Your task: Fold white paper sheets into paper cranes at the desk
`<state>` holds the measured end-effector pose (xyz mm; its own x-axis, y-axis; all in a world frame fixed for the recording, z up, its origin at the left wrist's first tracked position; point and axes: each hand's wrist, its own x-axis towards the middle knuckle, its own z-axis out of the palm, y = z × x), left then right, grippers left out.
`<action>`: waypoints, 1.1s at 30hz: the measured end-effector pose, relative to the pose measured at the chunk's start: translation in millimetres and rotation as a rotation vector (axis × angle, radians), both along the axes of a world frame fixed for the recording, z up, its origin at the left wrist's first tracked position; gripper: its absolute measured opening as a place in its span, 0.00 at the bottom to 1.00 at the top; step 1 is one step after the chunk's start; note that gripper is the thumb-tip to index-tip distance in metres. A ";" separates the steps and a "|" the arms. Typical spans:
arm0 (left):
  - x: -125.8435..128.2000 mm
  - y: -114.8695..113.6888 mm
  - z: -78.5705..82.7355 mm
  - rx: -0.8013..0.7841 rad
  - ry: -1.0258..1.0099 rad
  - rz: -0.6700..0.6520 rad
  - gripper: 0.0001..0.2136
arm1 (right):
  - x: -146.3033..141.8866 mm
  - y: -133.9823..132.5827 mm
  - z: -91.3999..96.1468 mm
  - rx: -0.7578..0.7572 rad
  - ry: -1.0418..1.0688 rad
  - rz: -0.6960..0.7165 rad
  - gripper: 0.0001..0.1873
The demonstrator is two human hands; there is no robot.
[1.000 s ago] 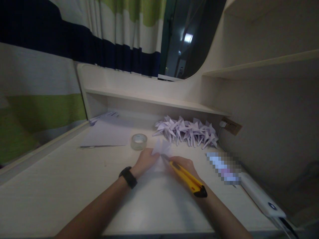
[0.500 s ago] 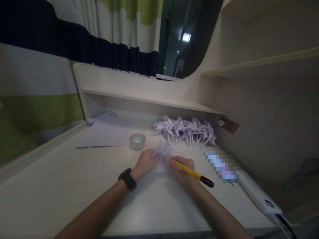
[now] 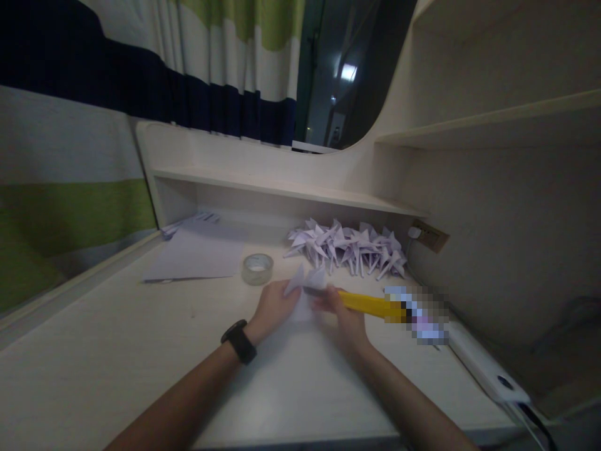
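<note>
A white folded paper pinwheel with pointed blades is pinched in my left hand, which wears a black watch. Close beside it, my right hand is closed around a yellow utility knife with a black end. The knife's tip points left, to the paper, where a thin dark strip shows; whether it cuts or only touches there I cannot tell. A roll of clear tape lies just beyond my left hand.
A heap of several white paper pinwheels lies at the back of the desk. White paper sheets are at the back left. On the right are a blurred-out phone, a white power strip and a wall socket.
The utility knife has turned in my right hand, from slanting down to the right to lying nearly level, its broad side now showing. My left hand stays on the paper.
</note>
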<state>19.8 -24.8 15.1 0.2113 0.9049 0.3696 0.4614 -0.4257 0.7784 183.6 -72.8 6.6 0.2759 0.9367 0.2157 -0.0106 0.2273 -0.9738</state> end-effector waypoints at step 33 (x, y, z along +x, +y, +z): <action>-8.3 11.1 2.8 -0.093 -0.236 0.061 0.14 | 5.1 -12.9 16.9 0.121 -0.355 0.065 0.22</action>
